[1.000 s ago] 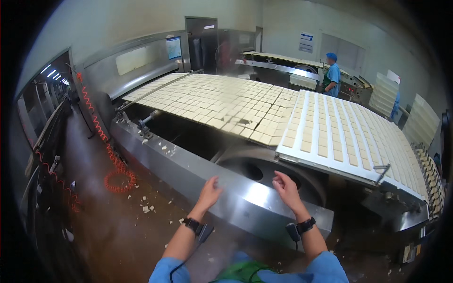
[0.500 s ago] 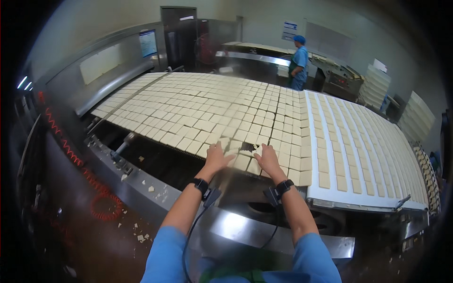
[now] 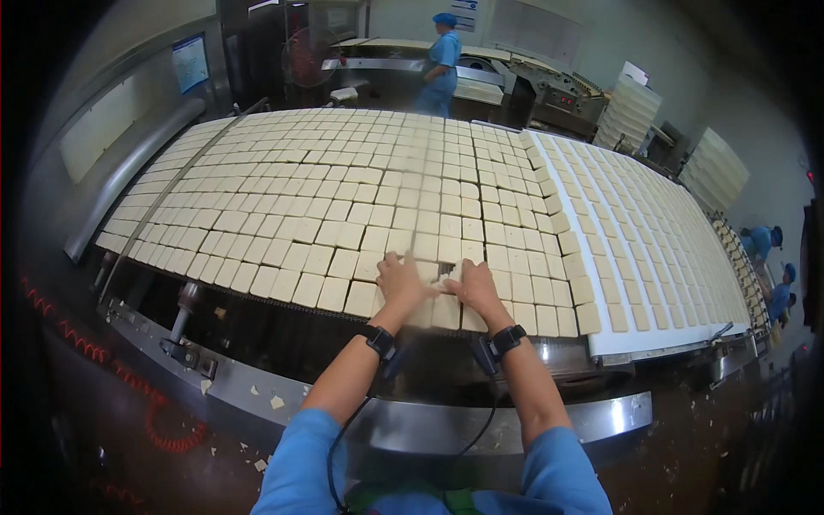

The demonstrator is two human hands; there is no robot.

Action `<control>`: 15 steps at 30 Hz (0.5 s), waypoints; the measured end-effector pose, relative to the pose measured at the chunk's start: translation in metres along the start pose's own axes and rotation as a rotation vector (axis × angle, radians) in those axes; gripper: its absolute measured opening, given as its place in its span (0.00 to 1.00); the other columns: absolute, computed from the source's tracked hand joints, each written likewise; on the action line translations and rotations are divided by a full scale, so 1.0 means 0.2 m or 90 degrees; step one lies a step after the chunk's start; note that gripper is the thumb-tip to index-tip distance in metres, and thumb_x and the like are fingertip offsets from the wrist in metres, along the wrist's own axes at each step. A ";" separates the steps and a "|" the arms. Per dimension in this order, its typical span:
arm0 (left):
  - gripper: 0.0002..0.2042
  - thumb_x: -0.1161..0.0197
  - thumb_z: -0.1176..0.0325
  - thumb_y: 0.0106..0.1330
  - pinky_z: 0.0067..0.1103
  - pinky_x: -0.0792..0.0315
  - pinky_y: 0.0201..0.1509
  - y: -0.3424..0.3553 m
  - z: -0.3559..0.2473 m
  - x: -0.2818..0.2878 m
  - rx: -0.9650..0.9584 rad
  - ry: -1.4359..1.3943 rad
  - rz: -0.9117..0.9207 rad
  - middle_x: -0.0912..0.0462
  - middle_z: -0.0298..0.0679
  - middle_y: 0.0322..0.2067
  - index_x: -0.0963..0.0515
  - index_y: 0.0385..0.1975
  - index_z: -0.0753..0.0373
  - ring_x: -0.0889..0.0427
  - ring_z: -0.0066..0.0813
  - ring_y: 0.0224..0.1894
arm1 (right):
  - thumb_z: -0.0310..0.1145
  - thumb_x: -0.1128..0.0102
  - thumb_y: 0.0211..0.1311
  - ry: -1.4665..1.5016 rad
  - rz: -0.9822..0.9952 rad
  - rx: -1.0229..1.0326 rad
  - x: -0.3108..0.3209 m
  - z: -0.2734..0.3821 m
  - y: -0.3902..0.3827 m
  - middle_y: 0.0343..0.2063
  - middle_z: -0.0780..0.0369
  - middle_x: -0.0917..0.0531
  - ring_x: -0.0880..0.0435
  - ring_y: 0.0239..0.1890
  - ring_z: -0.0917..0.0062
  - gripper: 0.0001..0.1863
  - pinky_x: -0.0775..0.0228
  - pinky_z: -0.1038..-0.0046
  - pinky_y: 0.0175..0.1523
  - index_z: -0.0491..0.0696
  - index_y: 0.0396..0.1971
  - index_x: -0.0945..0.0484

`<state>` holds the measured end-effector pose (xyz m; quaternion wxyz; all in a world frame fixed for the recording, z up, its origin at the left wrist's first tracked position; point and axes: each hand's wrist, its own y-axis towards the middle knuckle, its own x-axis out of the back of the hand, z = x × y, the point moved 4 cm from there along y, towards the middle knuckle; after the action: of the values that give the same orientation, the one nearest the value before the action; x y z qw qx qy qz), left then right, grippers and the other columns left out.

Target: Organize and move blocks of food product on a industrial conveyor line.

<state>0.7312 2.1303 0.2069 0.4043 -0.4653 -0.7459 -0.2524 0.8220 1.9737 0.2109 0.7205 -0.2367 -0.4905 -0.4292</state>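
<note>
Rows of pale square biscuits (image 3: 335, 236) lie close together on a wide dark conveyor. At the conveyor's near edge, my left hand (image 3: 402, 281) rests on the biscuits with its fingers spread, beside a small dark gap (image 3: 445, 269) in the rows. On the gap's right side my right hand (image 3: 474, 286) touches the biscuits, fingers stretched forward and thumb pointing left. The two thumbs come close together just below the gap. I see nothing held in either hand, though the surfaces under the fingers are hidden. Each wrist carries a black strapped device with a cable.
Further right, biscuits travel in spaced rows on a white belt (image 3: 607, 342). A metal bar (image 3: 183, 173) crosses the conveyor at the left. A steel ledge (image 3: 566, 418) runs before me. A red coiled hose (image 3: 86, 345) hangs at left. One co-worker (image 3: 443, 69) stands behind; others are far right.
The view has shifted, with the conveyor filling more of it. The dark gap between my hands looks smaller, and broken biscuit bits seen by my right hand no longer show. Both hands stay beside the gap.
</note>
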 end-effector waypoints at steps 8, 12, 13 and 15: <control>0.37 0.25 0.55 0.55 0.46 0.32 0.63 0.07 0.08 -0.13 0.083 -0.047 -0.036 0.33 0.58 0.63 0.29 0.61 0.68 0.34 0.57 0.61 | 0.39 0.43 0.67 -0.010 -0.038 0.049 -0.29 0.20 0.04 0.44 0.37 0.22 0.23 0.48 0.45 0.20 0.28 0.51 0.54 0.33 0.43 0.22; 0.25 0.35 0.62 0.65 0.35 0.27 0.61 0.22 0.16 -0.21 -0.063 -0.337 0.029 0.23 0.53 0.55 0.27 0.59 0.68 0.25 0.47 0.58 | 0.38 0.51 0.72 0.216 0.034 0.098 -0.38 0.17 0.21 0.48 0.35 0.23 0.24 0.46 0.44 0.21 0.30 0.52 0.56 0.34 0.48 0.23; 0.22 0.38 0.65 0.68 0.30 0.26 0.59 0.24 0.26 -0.18 -0.094 -0.582 0.039 0.23 0.52 0.56 0.27 0.59 0.68 0.22 0.40 0.56 | 0.38 0.51 0.72 0.235 0.035 0.122 -0.40 0.31 0.22 0.48 0.35 0.23 0.24 0.46 0.44 0.21 0.30 0.52 0.56 0.34 0.48 0.23; 0.21 0.42 0.67 0.68 0.29 0.27 0.62 0.21 0.05 -0.25 -0.110 -0.767 0.052 0.21 0.49 0.56 0.27 0.60 0.67 0.22 0.40 0.59 | 0.37 0.52 0.72 0.364 -0.059 0.027 -0.39 0.11 0.25 0.48 0.37 0.24 0.25 0.45 0.45 0.22 0.33 0.50 0.56 0.35 0.55 0.27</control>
<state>0.7773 2.1311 0.1601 -0.1187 -0.5854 -0.8019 0.0117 0.8408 2.0463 0.1527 0.8139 -0.0681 -0.2869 -0.5006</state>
